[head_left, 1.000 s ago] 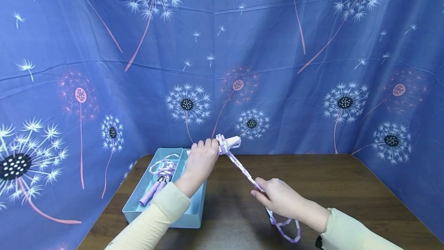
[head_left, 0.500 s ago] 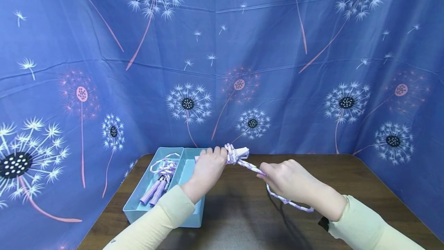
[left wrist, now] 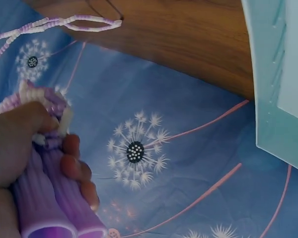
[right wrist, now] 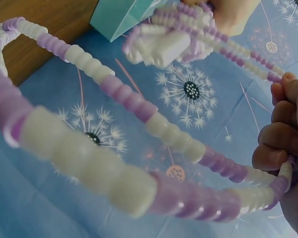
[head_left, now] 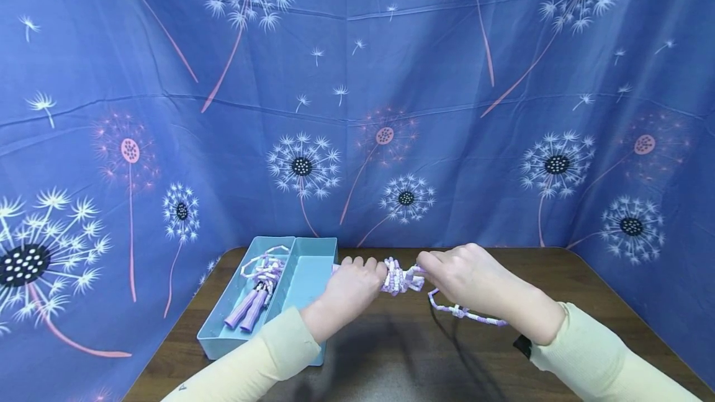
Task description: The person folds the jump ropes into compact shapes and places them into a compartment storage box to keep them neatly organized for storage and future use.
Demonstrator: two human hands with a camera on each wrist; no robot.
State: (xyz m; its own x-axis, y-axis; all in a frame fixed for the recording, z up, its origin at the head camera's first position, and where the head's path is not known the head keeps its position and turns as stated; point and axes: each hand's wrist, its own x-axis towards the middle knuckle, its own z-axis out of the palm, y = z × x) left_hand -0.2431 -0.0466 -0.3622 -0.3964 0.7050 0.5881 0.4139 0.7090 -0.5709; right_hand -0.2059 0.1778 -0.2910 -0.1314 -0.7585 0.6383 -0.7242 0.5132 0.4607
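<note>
A beaded jump rope in purple and white is held between my two hands. In the head view my left hand (head_left: 349,290) grips its handles, and the wound bundle of beads (head_left: 398,278) sticks out to the right of the fingers. Two purple handles (left wrist: 47,198) lie side by side within that hand in the left wrist view. My right hand (head_left: 475,278), just right of the bundle, pinches the beaded strand (right wrist: 248,64) that runs from it. A loose loop of beads (right wrist: 179,139) hangs from the right hand, large in the right wrist view.
To the left stands a light blue two-part tray (head_left: 315,247) on the brown wooden table (head_left: 558,340). A second coiled jump rope (head_left: 262,284) with purple handles lies in its left compartment. Blue dandelion-print cloth (head_left: 447,110) hangs behind and at both sides.
Left hand and bundle have moved right and down. The right hand has risen and shifted right, and the strand between the hands is much shorter. The hanging loop has swung up and right.
</note>
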